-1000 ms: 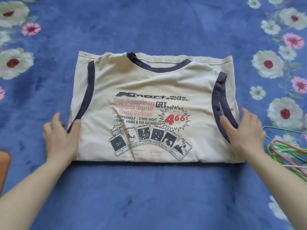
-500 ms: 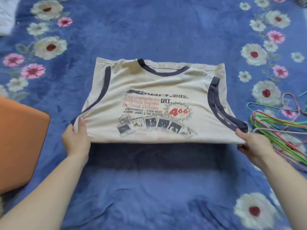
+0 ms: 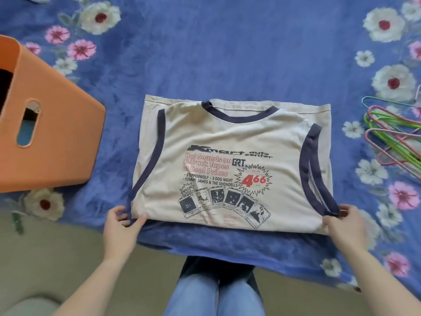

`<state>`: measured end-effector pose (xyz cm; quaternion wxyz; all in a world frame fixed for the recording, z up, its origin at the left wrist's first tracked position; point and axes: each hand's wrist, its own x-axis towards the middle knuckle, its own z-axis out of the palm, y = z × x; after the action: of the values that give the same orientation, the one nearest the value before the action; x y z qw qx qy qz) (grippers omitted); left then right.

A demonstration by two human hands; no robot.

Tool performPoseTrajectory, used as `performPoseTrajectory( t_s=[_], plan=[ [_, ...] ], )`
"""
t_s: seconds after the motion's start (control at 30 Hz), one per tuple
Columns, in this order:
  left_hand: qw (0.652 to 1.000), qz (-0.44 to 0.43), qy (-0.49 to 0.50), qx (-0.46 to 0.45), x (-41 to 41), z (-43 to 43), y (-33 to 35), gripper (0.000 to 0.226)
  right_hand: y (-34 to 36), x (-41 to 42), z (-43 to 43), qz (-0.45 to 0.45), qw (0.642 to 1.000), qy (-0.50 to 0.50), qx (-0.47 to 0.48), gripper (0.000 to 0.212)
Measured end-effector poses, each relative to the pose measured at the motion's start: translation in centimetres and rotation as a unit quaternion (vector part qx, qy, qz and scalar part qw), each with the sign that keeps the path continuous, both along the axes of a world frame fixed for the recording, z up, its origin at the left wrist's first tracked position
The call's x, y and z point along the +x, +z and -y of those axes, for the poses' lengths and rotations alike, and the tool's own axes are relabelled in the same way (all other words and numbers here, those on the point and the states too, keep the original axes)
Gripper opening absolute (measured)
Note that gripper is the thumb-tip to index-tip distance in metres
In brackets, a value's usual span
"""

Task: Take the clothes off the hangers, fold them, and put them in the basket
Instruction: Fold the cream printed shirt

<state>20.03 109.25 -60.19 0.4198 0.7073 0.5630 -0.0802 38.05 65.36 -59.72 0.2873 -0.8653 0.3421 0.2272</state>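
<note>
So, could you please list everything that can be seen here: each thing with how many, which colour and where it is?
tank top: one, beige with navy trim and a printed front, folded, in the middle on the blanket
basket: one, orange, at the left on the blanket
hangers: several, green, pink and blue, piled at the right edge
blanket: one, blue with white and pink flowers, under the top, basket and hangers
floor: beige, near left
legs: two, in blue jeans, bottom middle
left hand: one, pinches the top's near left corner
right hand: one, grips the top's near right corner
</note>
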Motion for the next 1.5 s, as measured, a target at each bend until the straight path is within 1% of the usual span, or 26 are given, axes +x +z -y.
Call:
performPoseTrajectory(
  t_s=[0.07,0.1,0.17,0.23,0.37,0.43,0.5,0.53,0.6,0.67,0.7,0.73,0.8,0.87,0.93,0.97,1.03,1.1,1.2,1.27,1.33,1.4,1.43,1.5],
  plan=[
    [0.998,-0.009,-0.054,0.041,-0.5,0.5,-0.1,0.039,-0.5,-0.4,-0.8,0.041,0.998,0.03,-0.047,0.041],
    [0.995,-0.003,-0.07,0.074,-0.6,0.7,-0.2,0.032,-0.8,-0.6,-1.1,0.045,0.996,0.045,-0.069,0.043],
    [0.99,0.019,-0.061,0.127,-0.1,1.3,-0.2,0.021,-1.3,-0.8,-1.8,0.034,0.994,0.033,-0.097,0.043],
    [0.989,0.039,-0.035,0.135,0.3,1.7,0.0,0.016,-1.4,-0.8,-2.2,0.03,0.993,-0.001,-0.116,0.037],
    [0.988,0.103,0.033,0.109,0.8,1.6,0.4,0.008,-1.8,-0.9,-2.1,0.035,0.992,-0.108,-0.058,0.018],
    [0.982,0.133,0.112,0.075,0.7,1.0,0.5,0.006,-1.6,-0.9,-1.7,0.048,0.988,-0.143,-0.028,0.01],
    [0.969,0.142,0.199,0.038,0.2,0.4,0.4,0.015,-1.3,-0.7,-1.1,0.08,0.98,-0.181,0.006,0.009],
    [0.965,0.133,0.224,0.018,-0.1,0.3,0.2,0.019,-1.3,-0.5,-0.8,0.091,0.977,-0.193,0.016,0.009],
    [0.968,0.095,0.23,-0.023,-0.5,-0.1,-0.3,0.018,-1.2,-0.3,-0.7,0.088,0.978,-0.187,0.035,0.009],
    [0.972,0.061,0.22,-0.059,-0.1,-0.3,-0.7,0.007,-1.3,-0.2,-0.9,0.07,0.981,-0.171,0.053,0.011],
    [0.972,0.055,0.221,-0.065,0.3,-0.4,-0.8,0.005,-1.5,-0.2,-0.9,0.059,0.982,-0.168,0.054,0.013],
    [0.971,0.055,0.224,-0.07,0.9,-0.5,-0.8,0.01,-1.6,-0.1,-1.0,0.051,0.984,-0.164,0.048,0.015],
    [0.97,0.055,0.227,-0.07,1.9,-0.5,-0.9,0.012,-1.6,-0.1,-0.9,0.04,0.988,-0.147,0.018,0.012],
    [0.972,0.046,0.23,-0.026,2.5,-0.5,-1.1,0.011,-1.6,-0.1,-0.7,0.04,0.99,-0.135,-0.032,0.008],
    [0.98,-0.032,0.19,0.055,3.1,-0.4,-1.3,0.013,-1.6,0.2,-1.0,0.019,0.991,-0.107,-0.074,0.011],
    [0.979,-0.075,0.168,0.089,3.7,-0.1,-1.2,0.018,-1.7,0.4,-1.3,0.001,0.992,-0.088,-0.095,0.016],
    [0.974,-0.121,0.131,0.14,6.0,0.6,-0.7,0.034,-1.6,1.8,-2.3,-0.013,0.988,-0.054,-0.145,0.032],
    [0.974,-0.099,0.073,0.19,8.9,1.6,0.0,0.043,-0.9,3.6,-4.0,0.014,0.986,-0.004,-0.168,0.042],
    [0.973,-0.016,-0.066,0.219,14.1,2.5,0.3,0.045,-0.5,7.5,-6.7,0.086,0.978,0.116,-0.148,0.035],
    [0.963,0.037,-0.149,0.221,18.0,2.3,0.1,0.046,-0.6,10.3,-8.7,0.132,0.966,0.184,-0.123,0.031],
    [0.947,0.077,-0.224,0.216,21.7,1.9,-0.3,0.049,-0.7,13.3,-10.7,0.165,0.954,0.234,-0.088,0.034],
    [0.925,0.086,-0.296,0.222,25.0,1.3,-0.8,0.051,-1.0,15.8,-12.4,0.172,0.939,0.289,-0.073,0.041],
    [0.912,0.086,-0.327,0.231,26.4,0.9,-1.1,0.047,-1.4,16.8,-13.1,0.164,0.931,0.317,-0.077,0.043],
    [0.887,0.087,-0.376,0.253,27.9,0.1,-1.4,0.03,-2.1,18.1,-14.0,0.136,0.921,0.353,-0.09,0.043]
  ],
)
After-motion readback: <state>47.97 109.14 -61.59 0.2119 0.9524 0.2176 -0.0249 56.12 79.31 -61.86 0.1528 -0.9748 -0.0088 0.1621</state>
